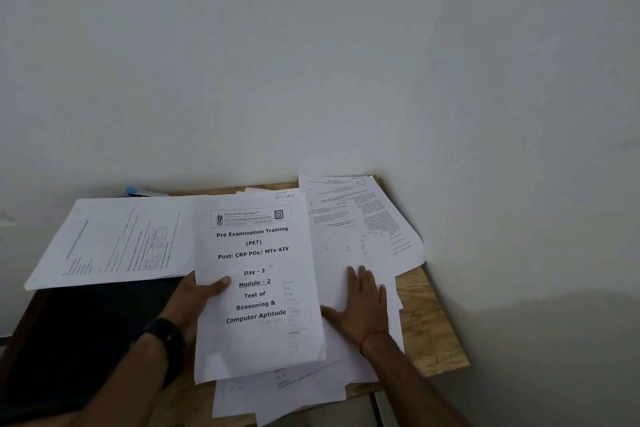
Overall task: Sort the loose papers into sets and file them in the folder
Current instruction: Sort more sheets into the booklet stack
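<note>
Centrally, the left grip, the person's left hand, holds a titled set of sheets headed "Pre Examination Training" by its left edge. The thumb is curled over the top page, the fingers are hidden beneath, and the cover page faces the camera.

The right grip, the right hand, lies flat with fingers straight and spread on the loose papers at centre right of the frame. It presses them and has hold of nothing. These papers fan untidily toward the right corner of the wooden tabletop, and more sheets jut over its near edge at lower centre.

The dark folder lies flat at lower left. Whether it is open or closed cannot be told, and no sheet is seen filed in it. Further printed pages, at upper left of the pile, rest across the folder's far edge. A blue-capped object, perhaps a pen, lies by the wall behind them.

Progress, as judged, is early to middle. One set appears gathered and is in hand. The spread under the right grip and the lower sheets look unsorted, and filing is not yet begun. What is left is to group the rest, square each set and place all in the folder.
</note>
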